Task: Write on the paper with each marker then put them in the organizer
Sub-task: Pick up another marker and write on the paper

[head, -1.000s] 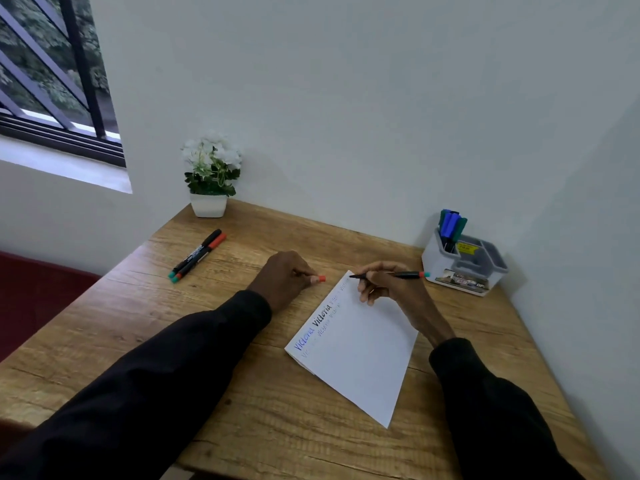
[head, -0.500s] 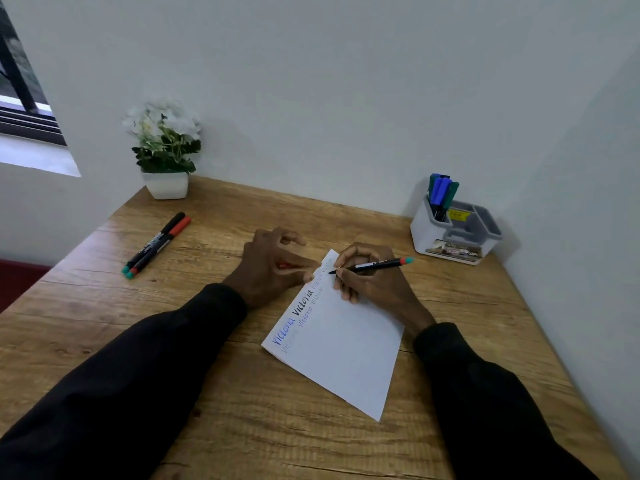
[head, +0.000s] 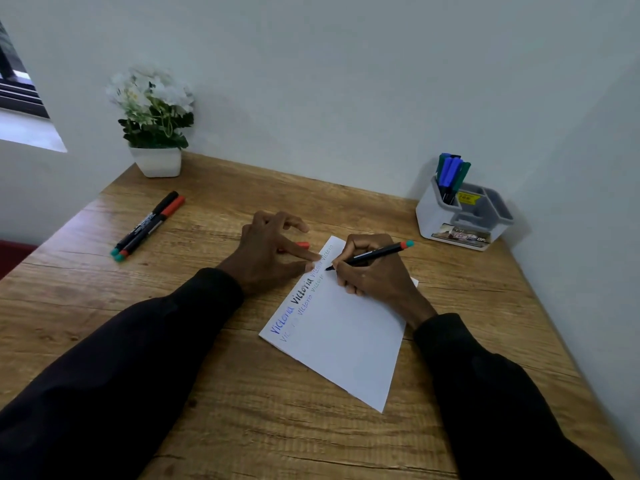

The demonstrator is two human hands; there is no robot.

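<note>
A white paper (head: 346, 341) lies on the wooden desk (head: 242, 410), with the same word written several times along its left edge. My right hand (head: 374, 271) grips a black marker (head: 370, 254) with a red and teal end, its tip touching the paper's upper left part. My left hand (head: 270, 251) presses a fingertip on the paper's left edge, and the marker's red cap (head: 300, 244) is tucked between its fingers. Two more markers (head: 149, 225) lie side by side at the left. The white and grey organizer (head: 485, 220) stands at the back right, holding blue and green markers (head: 450, 174).
A white pot of white flowers (head: 156, 133) stands at the desk's back left corner. Walls close the desk in at the back and right. A window (head: 17, 91) is at the far left.
My right hand has lowered the marker tip onto the paper. My left hand has spread its fingers and settled a fingertip on the paper's edge, keeping the red cap.
</note>
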